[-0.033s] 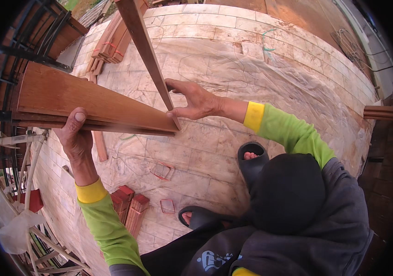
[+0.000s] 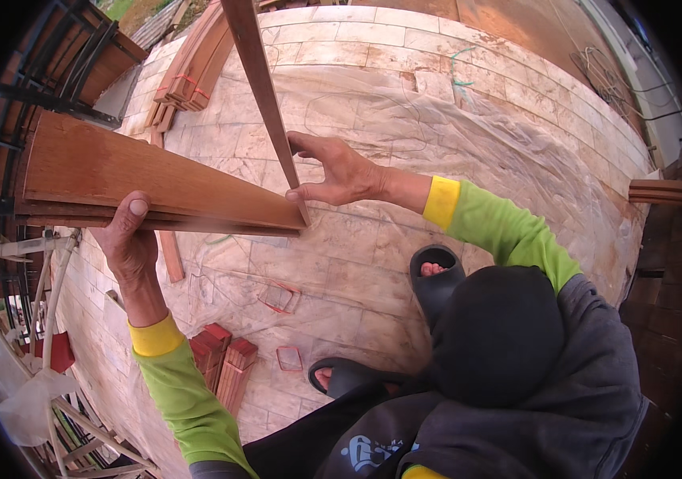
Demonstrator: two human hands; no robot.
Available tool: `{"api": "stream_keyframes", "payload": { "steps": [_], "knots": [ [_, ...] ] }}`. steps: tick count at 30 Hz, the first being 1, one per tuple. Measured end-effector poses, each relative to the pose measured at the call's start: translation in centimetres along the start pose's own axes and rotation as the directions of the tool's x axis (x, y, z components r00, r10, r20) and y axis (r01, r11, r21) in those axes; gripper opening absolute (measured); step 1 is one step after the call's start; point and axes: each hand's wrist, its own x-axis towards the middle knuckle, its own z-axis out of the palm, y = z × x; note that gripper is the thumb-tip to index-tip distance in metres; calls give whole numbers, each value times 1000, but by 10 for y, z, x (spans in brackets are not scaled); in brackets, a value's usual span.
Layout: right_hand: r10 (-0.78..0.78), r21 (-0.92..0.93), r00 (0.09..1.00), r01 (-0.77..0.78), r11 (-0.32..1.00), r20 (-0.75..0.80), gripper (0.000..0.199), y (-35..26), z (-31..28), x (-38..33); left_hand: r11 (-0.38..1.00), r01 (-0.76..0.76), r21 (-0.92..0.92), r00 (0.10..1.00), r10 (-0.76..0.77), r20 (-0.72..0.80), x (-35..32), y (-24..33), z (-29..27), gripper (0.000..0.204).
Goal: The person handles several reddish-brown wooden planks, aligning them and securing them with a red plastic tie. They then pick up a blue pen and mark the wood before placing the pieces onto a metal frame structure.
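Observation:
My left hand [image 2: 127,239] is closed round a few stacked reddish-brown wooden planks [image 2: 141,172], its thumb pressed on the lower edge of the top one. The stack's broad face looks up, and its narrow-looking tip reaches toward my right hand. My right hand [image 2: 339,170] grips a separate long wooden plank [image 2: 257,76] near its near end, thumb and fingers on the edge. That plank stands on edge and runs off past the top of the view. Its end meets, or nearly meets, the tip of the stack; I cannot tell which.
Bundled planks [image 2: 197,68] lie at the far left on the tiled floor [image 2: 317,279], with short red-ended bundles [image 2: 235,371] near my left forearm. Clear plastic sheeting [image 2: 469,152] covers part of the tiles. Red strap loops [image 2: 279,298] lie near my black sandals [image 2: 437,279]. Pale poles [image 2: 49,303] stand at left.
The stack in my left hand and the long plank in my right have shifted slightly, the stack a little to the left. Both grips stay the same.

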Motion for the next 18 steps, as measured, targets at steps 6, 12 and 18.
{"api": "stream_keyframes", "payload": {
  "steps": [6, 12, 18],
  "knots": [
    [-49, -148, 887, -22, 989, -460, 76, -22, -70, -13, 998, 47, -43, 997, -44, 64, 0, -5, 11, 81],
    [121, -397, 730, -494, 773, -673, 68, -14, -184, -48, 987, 115, -109, 987, -101, 126, -5, -17, 5, 83],
    [452, -526, 595, -802, 283, -664, 64, 71, -214, -139, 991, 123, -47, 980, -113, 162, -12, -27, 5, 81]
  ]
}}
